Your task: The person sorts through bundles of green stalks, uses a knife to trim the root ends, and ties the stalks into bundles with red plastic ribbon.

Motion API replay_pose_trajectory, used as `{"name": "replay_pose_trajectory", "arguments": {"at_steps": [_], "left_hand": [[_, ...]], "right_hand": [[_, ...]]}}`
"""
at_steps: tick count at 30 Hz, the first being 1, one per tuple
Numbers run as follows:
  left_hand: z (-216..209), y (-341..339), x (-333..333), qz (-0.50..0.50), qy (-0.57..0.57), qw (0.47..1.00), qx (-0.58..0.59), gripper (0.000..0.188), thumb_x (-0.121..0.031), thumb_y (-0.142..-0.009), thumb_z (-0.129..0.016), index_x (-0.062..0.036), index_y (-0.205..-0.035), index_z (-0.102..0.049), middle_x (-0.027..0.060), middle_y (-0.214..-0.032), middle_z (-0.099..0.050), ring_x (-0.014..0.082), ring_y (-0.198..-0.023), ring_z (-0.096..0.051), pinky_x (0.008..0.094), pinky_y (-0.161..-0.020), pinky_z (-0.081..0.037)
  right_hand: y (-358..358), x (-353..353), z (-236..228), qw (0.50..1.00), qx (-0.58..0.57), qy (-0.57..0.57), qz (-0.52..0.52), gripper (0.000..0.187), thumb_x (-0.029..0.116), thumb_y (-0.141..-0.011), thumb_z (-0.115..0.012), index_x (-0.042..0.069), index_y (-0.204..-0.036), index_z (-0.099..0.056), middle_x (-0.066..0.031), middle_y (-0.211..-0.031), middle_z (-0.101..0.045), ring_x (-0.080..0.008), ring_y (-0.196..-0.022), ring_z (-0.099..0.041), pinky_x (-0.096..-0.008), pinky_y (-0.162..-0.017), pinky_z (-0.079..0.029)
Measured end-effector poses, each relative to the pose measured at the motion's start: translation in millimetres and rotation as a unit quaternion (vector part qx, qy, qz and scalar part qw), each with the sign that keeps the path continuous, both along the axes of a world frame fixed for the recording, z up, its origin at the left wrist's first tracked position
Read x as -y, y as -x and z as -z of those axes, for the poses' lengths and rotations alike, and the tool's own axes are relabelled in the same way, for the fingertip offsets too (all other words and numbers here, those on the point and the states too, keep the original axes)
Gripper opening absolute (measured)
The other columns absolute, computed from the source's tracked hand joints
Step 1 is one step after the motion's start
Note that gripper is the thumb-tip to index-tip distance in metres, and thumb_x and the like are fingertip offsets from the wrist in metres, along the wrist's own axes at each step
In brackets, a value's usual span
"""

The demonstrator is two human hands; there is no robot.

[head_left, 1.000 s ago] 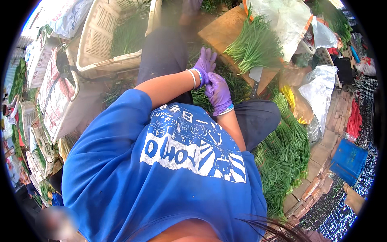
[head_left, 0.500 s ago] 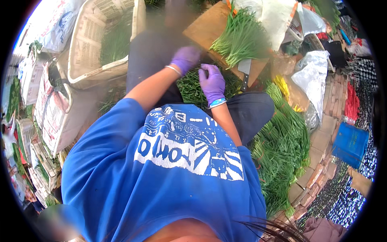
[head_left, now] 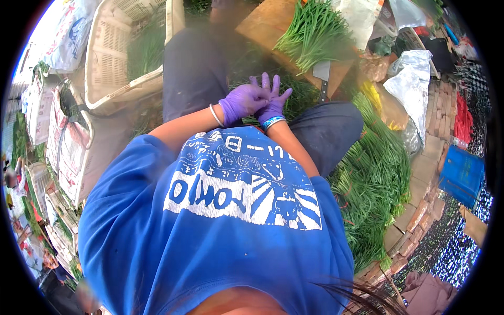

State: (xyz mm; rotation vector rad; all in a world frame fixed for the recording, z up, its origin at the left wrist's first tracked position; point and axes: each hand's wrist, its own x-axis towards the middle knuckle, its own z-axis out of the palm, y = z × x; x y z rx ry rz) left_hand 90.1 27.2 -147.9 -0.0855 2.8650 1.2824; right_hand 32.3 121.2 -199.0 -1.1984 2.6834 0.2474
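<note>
- Gloves (head_left: 235, 106), thin purple ones, are on both of our hands in the head view, just past our blue shirt (head_left: 184, 257).
- Our left hand (head_left: 245, 100) has its fingers bent in against our right hand (head_left: 274, 102), touching that glove; we can't tell if it's really pinching it.
- Our right hand's got its fingers fanned out pretty wide.
- Past them we've got loose greens (head_left: 300, 93) on the ground.
- Ahead-right we see a wooden board (head_left: 262, 23) with a green bunch (head_left: 310, 39) and a knife (head_left: 321, 71) on it.
- Ahead-left is our pale crate (head_left: 107, 47), more greens inside; a big stalk pile (head_left: 370, 184) lies off to our right.
</note>
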Motion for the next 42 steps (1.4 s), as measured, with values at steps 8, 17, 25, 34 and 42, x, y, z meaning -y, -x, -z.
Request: {"name": "replay_pose_trajectory", "arguments": {"at_steps": [8,17,25,34,42], "left_hand": [[-9.4,-1.8,2.7,-0.024,0.008,0.997,-0.072,0.020,-0.020,-0.077,-0.057,-0.0072,-0.092,-0.059,0.0150,-0.081,-0.059,0.0274,-0.068,-0.059,0.0345,-0.059,-0.047],[20.7,-0.9,-11.2,0.074,0.150,0.986,-0.025,0.018,-0.018,-0.073,-0.055,-0.0082,-0.085,-0.062,0.0115,-0.075,-0.059,0.0263,-0.064,-0.060,0.0346,-0.050,-0.048],[34.6,4.3,-5.4,0.054,-0.232,0.930,0.281,0.032,-0.024,-0.078,-0.050,-0.0073,-0.105,-0.056,0.0136,-0.096,-0.059,0.0265,-0.087,-0.057,0.0349,-0.078,-0.044],[33.8,-19.9,17.4,0.051,-0.250,0.966,0.048,0.039,-0.024,-0.078,-0.047,-0.0036,-0.111,-0.051,0.0167,-0.107,-0.054,0.0280,-0.099,-0.052,0.0337,-0.086,-0.040],[-8.8,-35.4,11.9,0.097,-0.045,0.994,0.030,0.029,-0.030,-0.073,-0.051,-0.0055,-0.082,-0.064,0.0129,-0.079,-0.062,0.0300,-0.077,-0.059,0.0390,-0.068,-0.047]], "right_hand": [[5.0,2.9,8.9,0.996,0.038,0.027,0.073,0.053,0.048,-0.083,-0.037,0.041,-0.132,-0.018,-0.0055,-0.144,0.001,-0.0467,-0.127,-0.002,-0.0762,-0.082,-0.012],[-9.4,4.1,16.0,0.995,0.066,-0.028,0.071,0.050,0.050,-0.085,-0.027,0.039,-0.133,-0.017,-0.0048,-0.144,-0.001,-0.0446,-0.128,-0.001,-0.0752,-0.083,-0.003],[-14.9,7.0,14.3,0.990,0.110,-0.061,0.066,0.062,0.057,-0.078,-0.039,0.041,-0.133,-0.016,-0.0047,-0.144,0.004,-0.0448,-0.128,0.000,-0.0760,-0.082,0.000],[-11.7,32.0,16.4,0.992,0.115,-0.050,0.021,0.051,0.047,-0.079,-0.044,0.027,-0.123,-0.028,-0.0103,-0.125,-0.019,-0.0348,-0.115,-0.020,-0.0643,-0.078,-0.014],[-46.5,-0.2,-21.3,0.945,0.326,0.008,0.000,0.039,0.039,-0.077,-0.054,0.011,-0.104,-0.050,-0.0141,-0.095,-0.050,-0.0274,-0.093,-0.048,-0.0441,-0.075,-0.035]]}}
